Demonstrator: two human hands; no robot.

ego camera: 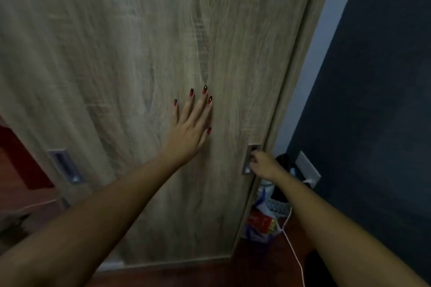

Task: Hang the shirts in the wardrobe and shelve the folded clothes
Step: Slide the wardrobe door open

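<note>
A tall wood-grain sliding wardrobe door [130,58] fills most of the view. My left hand [190,128] lies flat against the door panel with its fingers straight and spread. My right hand [262,165] is at the door's right edge, fingers curled into the recessed metal handle [249,162]. A second recessed handle [66,166] sits at the door's left edge. No shirts or folded clothes are in view, and the wardrobe's inside is hidden behind the door.
A dark blue wall [377,100] stands close on the right, with a white wall socket [307,169] and a white cable [293,247] hanging from it. Bags and small items [263,221] crowd the floor gap beside the wardrobe. The floor is dark wood [210,275].
</note>
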